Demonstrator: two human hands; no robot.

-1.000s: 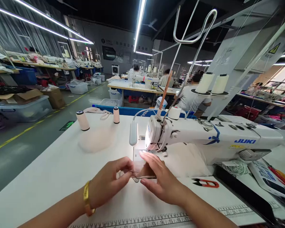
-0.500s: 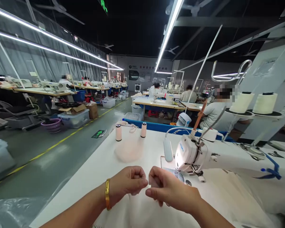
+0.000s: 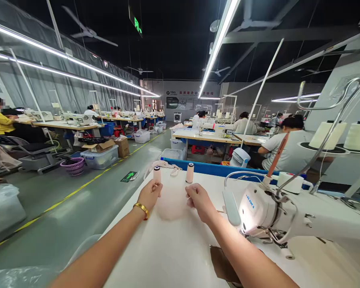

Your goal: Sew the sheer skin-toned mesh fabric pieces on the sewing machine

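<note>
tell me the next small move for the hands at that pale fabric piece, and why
Probably close both hands on the pale fabric piece and draw it back. The left hand and right hand sit at its opposite edges, far out on the table, away from the sewing machine.

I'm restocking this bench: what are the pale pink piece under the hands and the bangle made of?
The pink piece looks like thin, matte, sheer fabric: the white table shows through it. The bangle on the left hand looks like polished yellow metal, perhaps gold; it glints. The right hand rests at the fabric's edge.
</note>
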